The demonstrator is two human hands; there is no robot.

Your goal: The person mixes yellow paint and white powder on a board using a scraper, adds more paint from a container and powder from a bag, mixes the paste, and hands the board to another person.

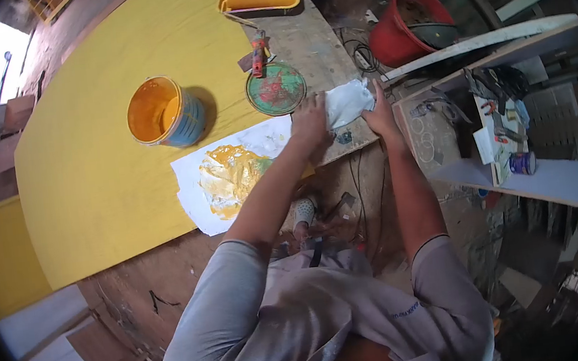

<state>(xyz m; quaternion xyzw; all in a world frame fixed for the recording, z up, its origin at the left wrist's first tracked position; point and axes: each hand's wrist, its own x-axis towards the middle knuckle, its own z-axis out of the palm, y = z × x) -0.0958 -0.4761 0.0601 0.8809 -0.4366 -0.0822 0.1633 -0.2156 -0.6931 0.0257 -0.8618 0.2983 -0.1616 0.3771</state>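
Note:
A white bag or cloth-like bundle (348,102) lies on the wooden bench, between my two hands. My left hand (310,123) touches its left side, fingers bent. My right hand (382,114) is closed around its right end. Just left of my left hand is a white sheet (190,180) smeared with yellow and white paste (229,180). A round green lid (276,89) with red smears sits beyond my left hand, and a red-handled tool (258,55) rests at its far edge.
An open bucket (187,118) with orange-yellow contents stands on the yellow board (88,145). A yellow tray (260,1) is at the far edge. To the right are a red bucket (387,38), a long white strip (479,42) and a shelf unit (564,183).

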